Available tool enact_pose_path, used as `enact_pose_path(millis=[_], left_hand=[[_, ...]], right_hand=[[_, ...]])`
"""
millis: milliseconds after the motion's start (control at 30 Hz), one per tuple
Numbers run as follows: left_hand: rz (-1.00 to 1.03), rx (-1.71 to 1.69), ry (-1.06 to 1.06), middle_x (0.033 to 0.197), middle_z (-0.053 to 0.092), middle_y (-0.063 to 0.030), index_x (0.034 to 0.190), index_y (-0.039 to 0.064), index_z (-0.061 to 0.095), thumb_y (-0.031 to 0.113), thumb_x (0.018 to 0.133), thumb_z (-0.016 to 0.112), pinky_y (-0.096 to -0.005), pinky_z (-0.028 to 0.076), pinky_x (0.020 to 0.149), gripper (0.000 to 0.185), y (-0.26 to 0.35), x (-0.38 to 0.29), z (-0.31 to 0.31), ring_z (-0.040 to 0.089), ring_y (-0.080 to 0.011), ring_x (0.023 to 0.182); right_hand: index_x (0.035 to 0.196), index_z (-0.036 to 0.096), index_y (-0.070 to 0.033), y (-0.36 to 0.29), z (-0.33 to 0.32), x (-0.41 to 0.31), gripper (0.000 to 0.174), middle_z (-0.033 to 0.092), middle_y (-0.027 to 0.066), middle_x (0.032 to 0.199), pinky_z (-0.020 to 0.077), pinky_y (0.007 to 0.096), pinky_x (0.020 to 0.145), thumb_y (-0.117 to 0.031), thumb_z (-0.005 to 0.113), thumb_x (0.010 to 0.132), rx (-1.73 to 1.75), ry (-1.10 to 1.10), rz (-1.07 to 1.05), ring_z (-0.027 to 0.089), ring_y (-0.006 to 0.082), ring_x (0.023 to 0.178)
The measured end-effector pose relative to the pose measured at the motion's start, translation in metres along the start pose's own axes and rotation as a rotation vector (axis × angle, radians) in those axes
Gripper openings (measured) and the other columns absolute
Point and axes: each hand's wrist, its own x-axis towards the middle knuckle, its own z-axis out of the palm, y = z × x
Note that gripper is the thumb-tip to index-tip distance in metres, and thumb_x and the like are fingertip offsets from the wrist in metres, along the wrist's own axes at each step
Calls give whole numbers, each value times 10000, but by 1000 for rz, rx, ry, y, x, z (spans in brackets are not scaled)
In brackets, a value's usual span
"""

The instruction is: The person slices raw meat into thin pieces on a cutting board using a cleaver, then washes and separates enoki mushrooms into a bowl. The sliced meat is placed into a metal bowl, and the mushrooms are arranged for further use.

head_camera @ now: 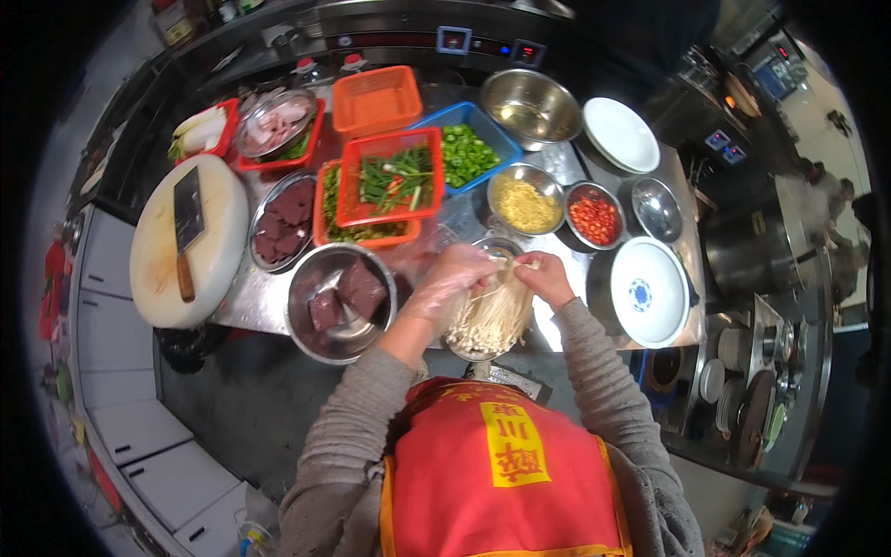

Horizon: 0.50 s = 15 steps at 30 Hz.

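A bunch of enoki mushrooms [491, 317] lies over a round metal bowl [498, 245], its caps toward me. My left hand [456, 275], in a clear plastic glove, has its fingers on the stem end. From the other side, my bare right hand [544, 276] pinches the stems between thumb and fingers. To the left, a steel bowl [301, 306] holds dark red blocks. Just beyond my hands are a bowl of chopped yellow pieces [527, 202] and a bowl of chopped red chillies [594, 217].
A cleaver [188, 216] rests on a round white cutting board [150, 268] at the left. Red, orange and blue baskets [514, 150] of greens stand at the back. White plates [651, 296] and an empty steel bowl [656, 209] are at the right, near the table's edge.
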Motion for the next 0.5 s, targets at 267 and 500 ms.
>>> enact_pose_path(millis=[267,500], left_hand=[[116,420,57,780,625,-58,880,-15,639,162,784,675,-261,469,598,204,10,10,-5,589,-115,669],[99,1378,239,922,648,-236,907,-51,668,430,766,642,-433,493,783,502,15,5,15,631,-368,880]], right_hand=[[846,670,-2,-5,-10,-6,233,661,37,795,479,259,700,-178,688,695,-9,-130,-35,591,98,745],[908,651,-17,8,-24,-19,194,641,11,861,467,239,760,-107,644,737,331,-215,-48,585,87,802]])
